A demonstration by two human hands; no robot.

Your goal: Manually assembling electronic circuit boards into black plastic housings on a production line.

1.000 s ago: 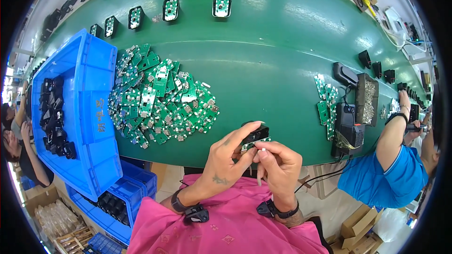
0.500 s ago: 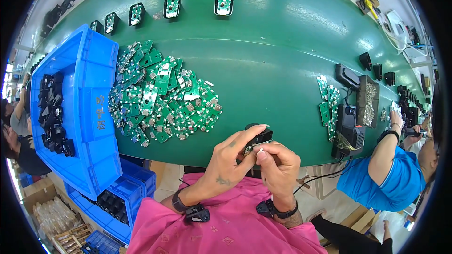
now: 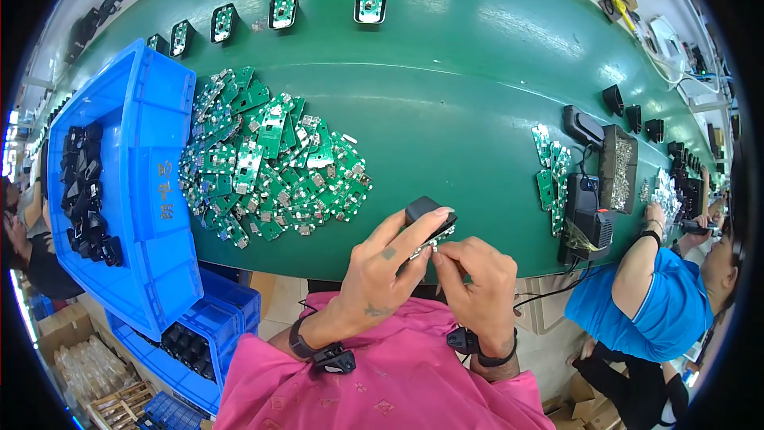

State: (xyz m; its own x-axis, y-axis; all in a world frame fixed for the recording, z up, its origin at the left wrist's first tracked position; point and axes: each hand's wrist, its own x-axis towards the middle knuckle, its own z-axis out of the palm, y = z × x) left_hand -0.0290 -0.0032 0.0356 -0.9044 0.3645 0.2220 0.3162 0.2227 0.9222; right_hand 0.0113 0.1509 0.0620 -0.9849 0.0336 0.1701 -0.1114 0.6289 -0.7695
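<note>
The green conveyor table [image 3: 477,72] fills most of the view, and nothing resting on it has moved since the earlier frames. The blue bin [image 3: 151,191] of black housings sits at the left edge, and just right of it lies the unchanged pile of green circuit boards [image 3: 270,163]. At the right, a co-worker in a blue shirt [image 3: 660,302] has lowered the forearm a little (it was raised higher a second ago). At the near edge, the left hand [image 3: 382,271] grips a small black housing [image 3: 426,213], now lifted slightly and tilted more upright than before. The right hand [image 3: 473,279] stays pinched on a small circuit board [image 3: 426,245] at the housing's underside, touching it.
</note>
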